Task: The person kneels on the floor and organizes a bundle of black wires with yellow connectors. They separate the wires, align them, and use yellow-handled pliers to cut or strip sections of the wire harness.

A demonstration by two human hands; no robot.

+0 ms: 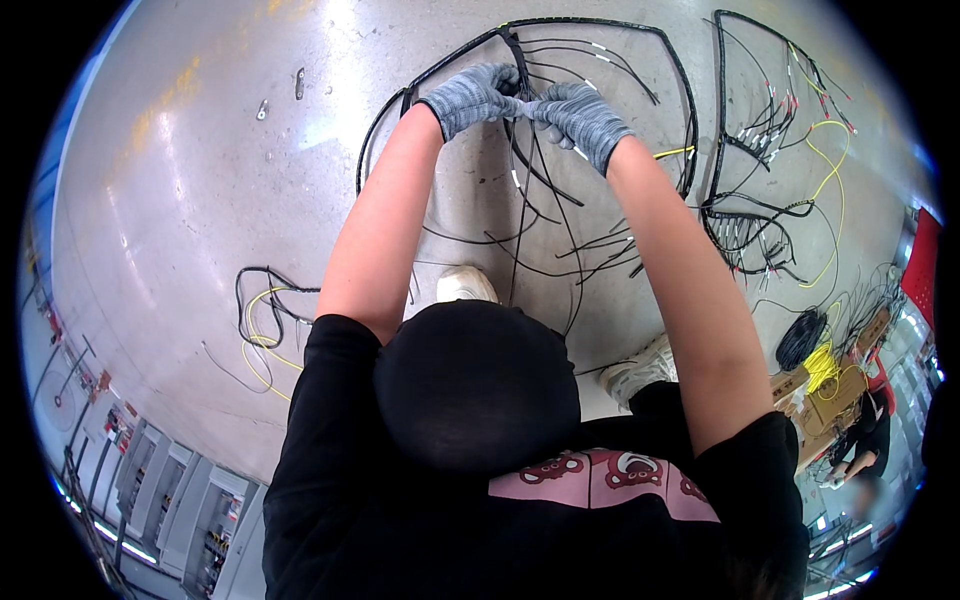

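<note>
While the person's black-sleeved shoulders and dark cap [476,385] are filling the near part of the view, both bare forearms are stretching out over the polished concrete floor [180,180]. Past a pale shoe [466,285], the left hand [472,97] and the right hand [583,118], each wearing a grey knit glove, are meeting fingertip to fingertip, both pinching closed on the black wire harness [520,60] where its trunk forks. Loose black leads are hanging down from that pinch. Farther off, near the floor's right edge, another harness with yellow wires [835,170] is lying spread out, well apart.
</note>
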